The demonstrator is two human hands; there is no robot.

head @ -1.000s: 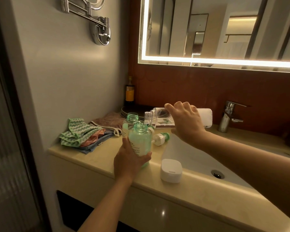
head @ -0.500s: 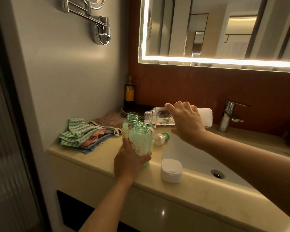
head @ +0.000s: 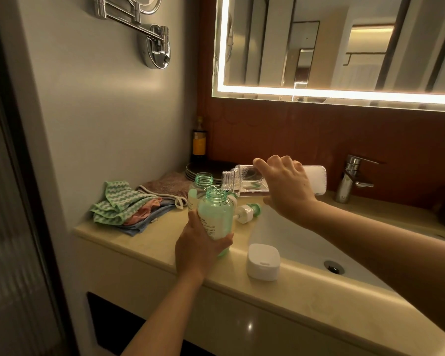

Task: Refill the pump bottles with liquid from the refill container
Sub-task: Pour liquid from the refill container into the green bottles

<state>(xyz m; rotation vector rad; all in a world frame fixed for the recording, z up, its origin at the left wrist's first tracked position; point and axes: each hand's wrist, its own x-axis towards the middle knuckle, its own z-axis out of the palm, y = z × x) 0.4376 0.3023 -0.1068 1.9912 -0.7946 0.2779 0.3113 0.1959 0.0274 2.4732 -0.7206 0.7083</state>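
Lower centre: white soap box [head: 263, 261] on counter edge [head: 149, 247] beside sink [head: 288, 240]. Left hand [head: 198, 249], fingers wrapped round green bottle [head: 215, 214], upright, neck open, centre frame. Just behind it, 2nd open bottle [head: 199, 187]; pump head [head: 247, 212] lies on its side to the right. Right hand [head: 289, 187] clasps refill container [head: 254, 179] w/ fingers curled over top, tipped horizontal, mouth at the bottle's neck. Folded cloths [head: 123, 208] centre left; tap [head: 350, 181] right, at back.

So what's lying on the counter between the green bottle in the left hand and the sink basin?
In the head view, a detached pump head lies on its side there, between the green bottle and the basin.
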